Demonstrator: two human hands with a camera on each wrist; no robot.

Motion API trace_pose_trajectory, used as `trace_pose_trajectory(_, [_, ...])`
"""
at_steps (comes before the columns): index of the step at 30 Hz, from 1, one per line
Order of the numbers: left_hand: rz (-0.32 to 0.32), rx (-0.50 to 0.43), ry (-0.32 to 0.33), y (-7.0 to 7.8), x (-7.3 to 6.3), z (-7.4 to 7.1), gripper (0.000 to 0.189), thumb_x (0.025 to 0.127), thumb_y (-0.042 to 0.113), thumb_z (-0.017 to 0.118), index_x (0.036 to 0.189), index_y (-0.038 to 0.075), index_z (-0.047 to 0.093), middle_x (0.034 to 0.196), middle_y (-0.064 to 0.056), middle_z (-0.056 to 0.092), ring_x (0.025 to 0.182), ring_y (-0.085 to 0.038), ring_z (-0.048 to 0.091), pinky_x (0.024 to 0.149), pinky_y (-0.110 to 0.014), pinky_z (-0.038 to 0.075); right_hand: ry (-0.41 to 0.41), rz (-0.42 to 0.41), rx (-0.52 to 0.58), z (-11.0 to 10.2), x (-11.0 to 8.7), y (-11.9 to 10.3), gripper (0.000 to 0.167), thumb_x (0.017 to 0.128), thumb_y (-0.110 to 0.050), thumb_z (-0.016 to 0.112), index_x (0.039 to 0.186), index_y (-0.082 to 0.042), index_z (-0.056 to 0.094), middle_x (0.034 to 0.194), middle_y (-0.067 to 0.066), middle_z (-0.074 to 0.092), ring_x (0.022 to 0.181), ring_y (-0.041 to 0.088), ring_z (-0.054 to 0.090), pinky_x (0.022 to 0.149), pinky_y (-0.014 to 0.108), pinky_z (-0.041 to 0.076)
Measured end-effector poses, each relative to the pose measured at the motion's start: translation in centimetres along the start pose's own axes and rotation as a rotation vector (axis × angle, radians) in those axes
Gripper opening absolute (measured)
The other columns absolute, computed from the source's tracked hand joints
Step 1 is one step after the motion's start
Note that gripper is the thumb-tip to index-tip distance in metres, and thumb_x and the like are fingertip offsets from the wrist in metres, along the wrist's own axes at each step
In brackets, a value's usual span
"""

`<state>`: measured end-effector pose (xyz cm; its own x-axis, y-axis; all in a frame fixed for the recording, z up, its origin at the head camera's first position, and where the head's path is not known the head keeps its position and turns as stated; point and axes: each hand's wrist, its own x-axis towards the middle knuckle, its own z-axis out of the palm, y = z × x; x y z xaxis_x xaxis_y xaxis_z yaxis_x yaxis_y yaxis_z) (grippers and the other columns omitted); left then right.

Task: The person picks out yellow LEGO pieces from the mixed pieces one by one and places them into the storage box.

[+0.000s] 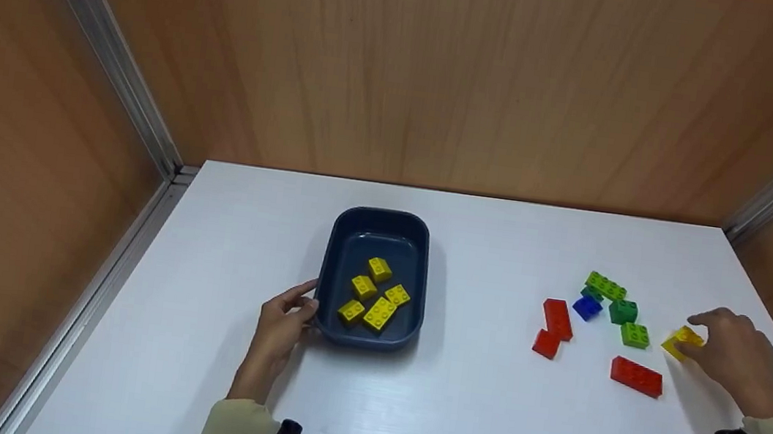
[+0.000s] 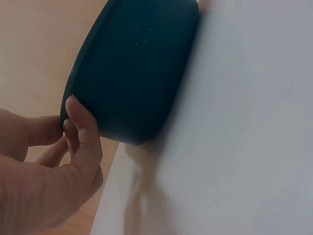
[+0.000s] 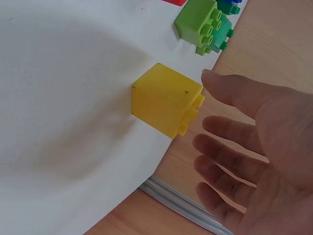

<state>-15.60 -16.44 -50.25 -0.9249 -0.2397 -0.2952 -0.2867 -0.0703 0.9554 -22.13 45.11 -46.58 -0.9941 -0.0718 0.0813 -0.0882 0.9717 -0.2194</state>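
Note:
My left hand (image 1: 283, 322) pinches the rim of a dark blue plastic tray (image 1: 337, 240) at its near left corner. In the left wrist view, thumb and fingers (image 2: 84, 132) meet over the tray's edge (image 2: 132, 73). Inside the tray lie several yellow toy bricks (image 1: 380, 314). At the far right of the table my right hand (image 1: 738, 356) hovers over another yellow brick (image 1: 679, 341). The right wrist view has that yellow brick (image 3: 161, 98) sitting on the table, with the right hand's fingers (image 3: 230, 156) loosely spread beside its studded side, a gap between them.
Left of the right hand lie red bricks (image 1: 637, 377), a blue brick (image 1: 588, 307) and several green bricks (image 1: 634, 335). They are spread over the white table (image 1: 474, 405). Wooden panels (image 1: 411, 73) with metal frames stand around the table's back and sides.

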Motion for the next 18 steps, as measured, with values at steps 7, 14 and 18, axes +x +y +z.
trace_pose_trajectory(7, [0.002, -0.018, -0.004, 0.0, -0.1, 0.0, 0.042, 0.107, 0.0, 0.056, 0.149, 0.001, 0.058, 0.114, -0.015, 0.053, 0.085, -0.016, 0.059, 0.071, -0.025, 0.056, -0.038, 0.003, 0.023, 0.1, -0.3, 0.2, 0.043, 0.082, -0.005, 0.087, 0.113, 0.019, 0.068, 0.116, 0.046, 0.059, 0.09, 0.057, 0.061, 0.075, 0.067, 0.058])
trace_pose_trajectory(14, [-0.006, -0.021, -0.002, 0.0, -0.1, 0.0, 0.042, 0.107, 0.001, 0.056, 0.149, 0.002, 0.059, 0.115, -0.014, 0.053, 0.084, -0.016, 0.059, 0.072, -0.026, 0.056, -0.047, 0.017, 0.027, 0.4, -0.2, 0.7, 0.045, 0.083, -0.004, 0.085, 0.117, 0.02, 0.066, 0.115, 0.046, 0.058, 0.088, 0.056, 0.062, 0.074, 0.065, 0.059])
trace_pose_trajectory(18, [0.001, -0.038, -0.01, 0.0, -0.2, 0.0, 0.042, 0.107, 0.0, 0.057, 0.149, 0.002, 0.059, 0.114, -0.014, 0.053, 0.083, -0.015, 0.061, 0.072, -0.026, 0.057, -0.055, 0.026, 0.031, 0.6, 0.0, 1.1, 0.044, 0.084, -0.004, 0.085, 0.115, 0.021, 0.066, 0.112, 0.045, 0.06, 0.086, 0.053, 0.061, 0.073, 0.063, 0.059])
